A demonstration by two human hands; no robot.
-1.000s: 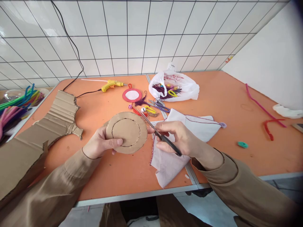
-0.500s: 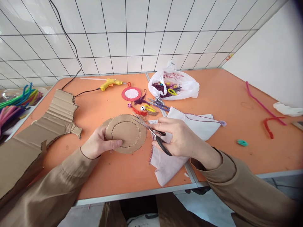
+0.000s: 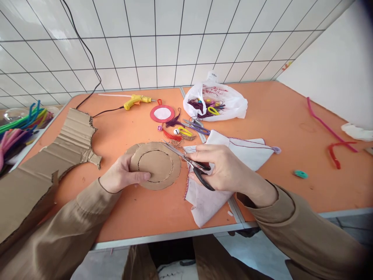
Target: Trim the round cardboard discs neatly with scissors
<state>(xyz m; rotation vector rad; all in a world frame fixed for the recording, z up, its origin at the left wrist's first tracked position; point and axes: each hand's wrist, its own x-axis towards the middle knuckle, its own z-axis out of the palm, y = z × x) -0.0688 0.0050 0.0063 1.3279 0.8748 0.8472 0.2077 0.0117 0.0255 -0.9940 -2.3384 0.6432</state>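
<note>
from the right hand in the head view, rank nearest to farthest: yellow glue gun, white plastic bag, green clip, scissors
1. scissors, held in the right hand
2. white plastic bag, behind it
3. green clip, to its right
4. yellow glue gun, far back left

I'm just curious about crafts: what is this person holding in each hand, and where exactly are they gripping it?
The left hand pinches the cardboard disc at its near-left edge. The right hand holds scissors by the black handles.

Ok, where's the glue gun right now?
In the head view the yellow glue gun lies at the far side of the orange table, left of centre near the tiled wall, just left of the red-rimmed disc.
</note>
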